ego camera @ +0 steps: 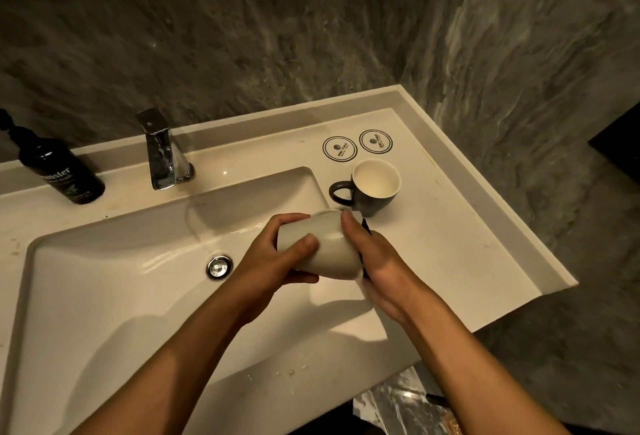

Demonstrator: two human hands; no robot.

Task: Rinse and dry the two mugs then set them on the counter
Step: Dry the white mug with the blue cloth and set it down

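Over the sink's (104, 278) right edge, both hands, left (266, 258) and right (377, 261), clasp the white mug (329, 247); the dark mug (372, 188) already stands on the counter (467, 244), so roughly half remains.

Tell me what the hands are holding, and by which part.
Both hands hold the white mug, tipped on its side over the sink: left hand around its body, right hand at the other side.

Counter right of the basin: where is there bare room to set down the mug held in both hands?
Bare counter lies right of the hands, between the dark mug and the front edge. The back corner is crowded by two round coasters. The white mug is gripped by the left hand and right hand.
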